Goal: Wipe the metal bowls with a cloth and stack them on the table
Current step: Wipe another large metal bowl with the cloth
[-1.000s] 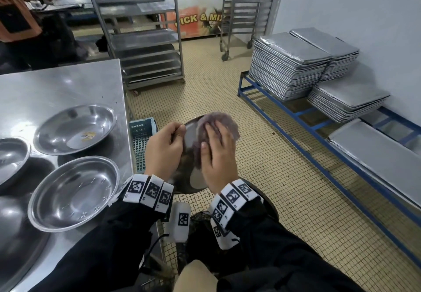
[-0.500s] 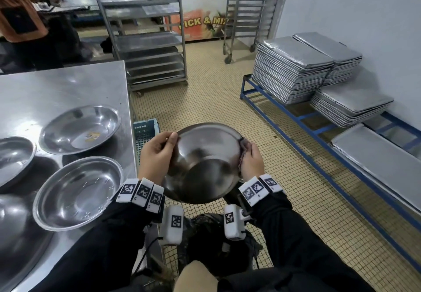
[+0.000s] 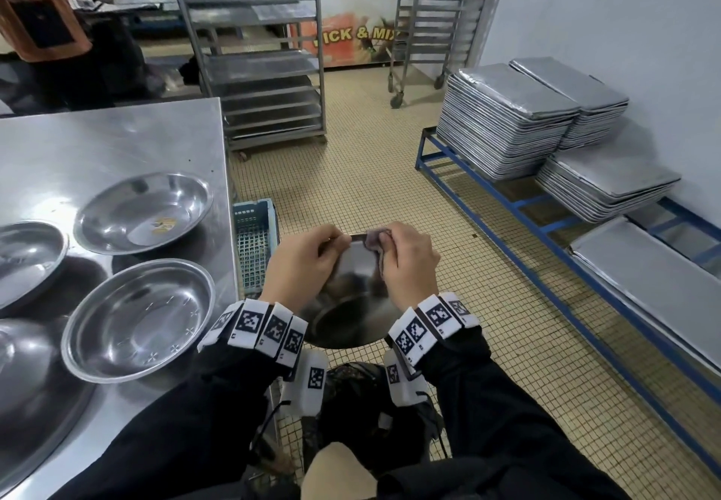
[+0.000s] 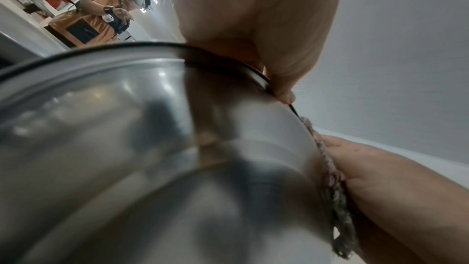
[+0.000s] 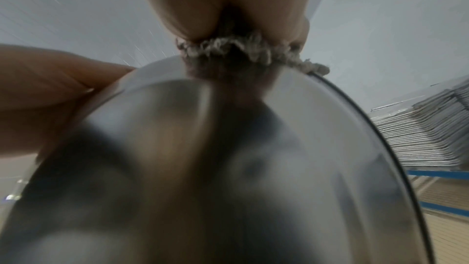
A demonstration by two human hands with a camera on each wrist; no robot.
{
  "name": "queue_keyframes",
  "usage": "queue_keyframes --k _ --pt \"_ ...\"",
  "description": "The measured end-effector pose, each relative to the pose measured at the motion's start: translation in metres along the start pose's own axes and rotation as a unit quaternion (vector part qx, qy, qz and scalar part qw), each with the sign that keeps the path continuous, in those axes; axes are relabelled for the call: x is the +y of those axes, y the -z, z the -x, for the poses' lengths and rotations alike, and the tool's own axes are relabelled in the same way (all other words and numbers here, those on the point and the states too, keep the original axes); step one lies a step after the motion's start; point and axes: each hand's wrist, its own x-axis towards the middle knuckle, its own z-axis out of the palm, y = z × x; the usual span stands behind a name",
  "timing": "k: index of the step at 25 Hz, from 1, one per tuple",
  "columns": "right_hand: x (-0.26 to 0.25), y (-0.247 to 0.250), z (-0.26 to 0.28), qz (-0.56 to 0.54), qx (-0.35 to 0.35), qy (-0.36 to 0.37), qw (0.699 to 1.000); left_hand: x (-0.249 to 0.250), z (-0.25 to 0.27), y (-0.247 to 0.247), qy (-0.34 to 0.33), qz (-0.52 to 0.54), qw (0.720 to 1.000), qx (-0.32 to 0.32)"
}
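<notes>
Near field: a metal bowl (image 3: 351, 312) held in the air above the tiled floor (image 3: 390, 195), just off the edge of the worktop (image 3: 117, 140), its outer underside turned toward the wearer. The left hand (image 3: 302, 265) grips the bowl's left rim, fingers curled over the edge. The right hand (image 3: 409, 265) clasps a bunched cloth (image 3: 375, 240) against the upper right rim, thumb and fingers pinching cloth and rim together; the cloth lies between hand and metal. Left of the hands, on the worktop, separate bowls stand unstacked: a nearer bowl (image 3: 138, 320) and a farther bowl (image 3: 142, 211), with others cut off at the left edge. Far field: stacked trays (image 3: 507, 117) on a blue rack (image 3: 526, 207), and a wheeled shelf trolley (image 3: 265, 70).
</notes>
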Motion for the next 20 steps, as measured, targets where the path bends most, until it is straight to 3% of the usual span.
queue_keyframes --k 2,5,6,9,11,14,17,18,20 --pt "-0.002 -0.003 0.002 -0.056 0.015 0.001 0.998 -0.002 0.003 0.003 0.005 -0.006 1.0 0.013" --pt "-0.003 -0.004 0.004 -0.153 0.129 0.007 0.98 -0.008 0.007 0.006 0.056 -0.014 0.997 0.047" --pt "-0.006 -0.006 0.007 -0.157 0.139 0.024 0.978 -0.009 0.007 0.007 0.08 -0.012 0.995 0.058" --pt "-0.024 -0.022 0.025 -0.068 0.092 0.109 0.987 -0.005 0.008 0.005 0.102 0.014 0.992 0.071" --pt "-0.029 -0.032 0.031 -0.017 0.098 0.126 0.987 -0.002 0.011 0.006 0.099 0.021 0.992 0.081" --pt "-0.02 -0.03 0.02 -0.092 0.104 0.045 0.989 -0.002 0.011 0.015 0.111 0.053 0.987 0.099" --pt "-0.001 -0.023 0.013 -0.211 0.04 -0.127 0.969 -0.002 0.01 0.02 0.126 0.054 0.985 0.109" --pt "0.002 -0.023 0.015 -0.211 0.024 -0.153 0.965 -0.001 0.01 0.019 0.127 0.05 0.984 0.11" --pt "-0.004 -0.02 0.021 -0.187 0.039 -0.112 0.975 0.0 0.012 0.016 0.132 0.054 0.983 0.115"
